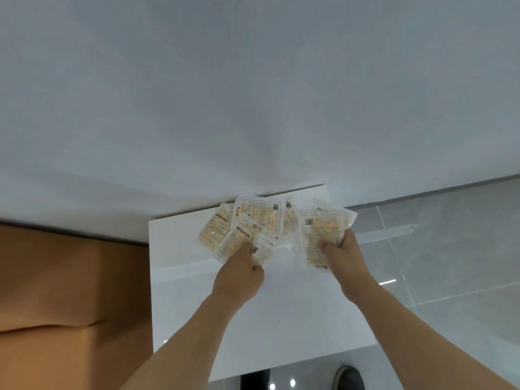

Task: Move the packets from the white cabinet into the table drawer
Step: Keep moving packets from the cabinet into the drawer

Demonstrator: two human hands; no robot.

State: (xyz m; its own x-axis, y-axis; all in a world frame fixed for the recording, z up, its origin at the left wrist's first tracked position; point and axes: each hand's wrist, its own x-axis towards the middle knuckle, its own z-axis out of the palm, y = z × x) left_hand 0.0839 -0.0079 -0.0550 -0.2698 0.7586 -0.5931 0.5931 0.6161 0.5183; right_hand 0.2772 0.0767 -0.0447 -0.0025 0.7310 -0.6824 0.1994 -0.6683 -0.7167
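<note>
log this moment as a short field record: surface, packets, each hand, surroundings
surface: white cabinet top, against a pale wall
packets: clear packets with yellow print, overlapping in a loose fan near the wall
left hand: fingers curled on packets at the fan's near edge
right hand: grips a separate few packets
left of cabinet: brown surface
right: grey tiled floor
drawer: not in view

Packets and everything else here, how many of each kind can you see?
Clear plastic packets with yellow printed contents: about 7, overlapping, so not exact
Bare hands: 2, left hand and right hand, each gripping packets
Glossy white cabinet top: 1
Brown cardboard box: 1
Dark shoe: 1
Total: about 12
</note>
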